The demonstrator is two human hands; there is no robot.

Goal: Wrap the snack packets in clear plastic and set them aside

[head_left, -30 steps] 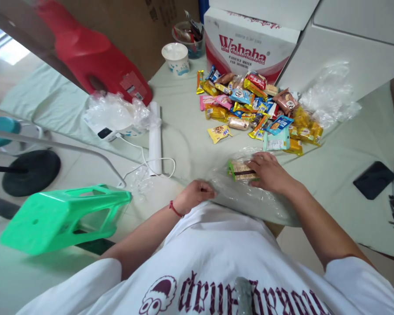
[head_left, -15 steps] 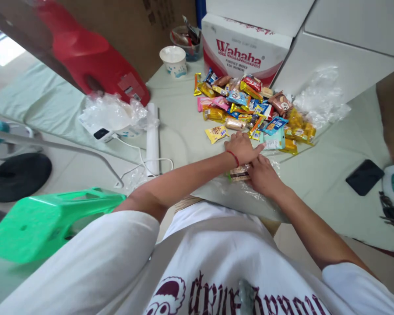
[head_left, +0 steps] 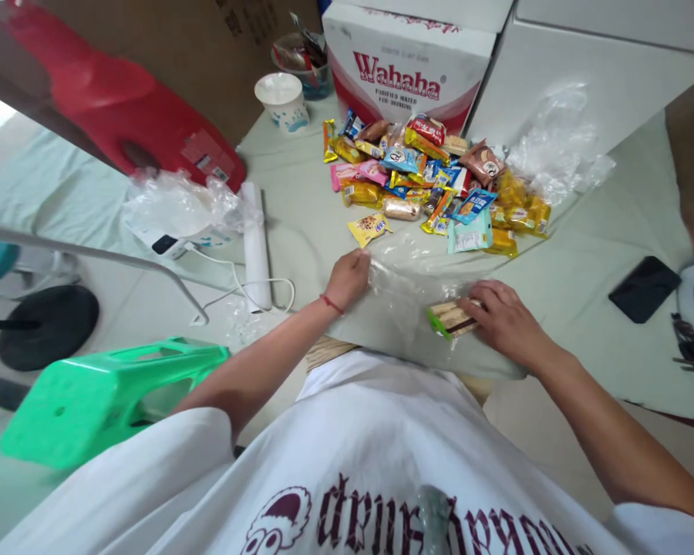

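A clear plastic bag (head_left: 402,297) lies flat at the near edge of the pale green table (head_left: 301,223). My left hand (head_left: 350,277) pinches the bag's left edge. My right hand (head_left: 500,320) presses on a wafer snack packet (head_left: 448,317) with a green end, which seems to sit inside the bag. Beyond the bag lies a heap of small colourful snack packets (head_left: 433,181). A yellow cookie packet (head_left: 368,227) and a pale teal packet (head_left: 468,235) are the ones nearest to the bag.
A Wahaha carton (head_left: 402,69), a paper cup (head_left: 283,100) and a tub of wrappers (head_left: 301,58) stand at the back. Crumpled plastic (head_left: 555,158) lies right, a black phone (head_left: 641,289) further right. A bag roll (head_left: 255,243), a white device (head_left: 173,231) and a green stool (head_left: 109,393) are left.
My left hand reached out to the snack heap, then drew back to grip the bag's left edge. My right hand and the wafer packet shifted right along the table's near edge.
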